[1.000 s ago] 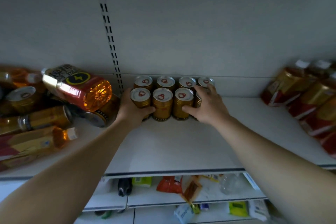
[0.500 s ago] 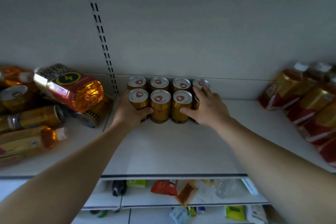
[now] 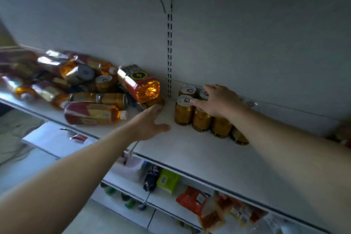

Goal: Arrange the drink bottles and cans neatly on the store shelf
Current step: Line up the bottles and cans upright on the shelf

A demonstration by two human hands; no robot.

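Cans point(image 3: 201, 118) of gold colour stand in a tidy block at the back edge of the shelf point(image 3: 209, 157), just to the right of the strip with holes point(image 3: 169, 43) on the back wall. They stand up straight in two rows, side by side and touching, so this small part of the job looks done. The right hand point(image 3: 220, 102) lies flat on the tops of these cans. Its fingers are straight and spread, and it does not grip any can. The left hand point(image 3: 152, 122) is open too, with its fingers spread and nothing in it. It reaches toward the pile point(image 3: 76, 85) at the left end of the shelf. I think most of the job is left, and it is in that pile. Bottles and cans lie there on their sides, some on top of others. A big bottle with a lightning sign point(image 3: 139, 84) leans on top of the pile, on the side nearest the tidy block. A dark can point(image 3: 150, 103) lies under it, just beside the left fingertips, and I cannot tell if they touch it. Another flat bottle point(image 3: 93, 113) lies near the front edge. If the dark can is pulled out, the big bottle may slide or roll down. On the lower shelf point(image 3: 133, 213) there are snack packs point(image 3: 191, 199) and a green box point(image 3: 168, 180). At the far right end something red and gold shows, but it is too blurry to name.
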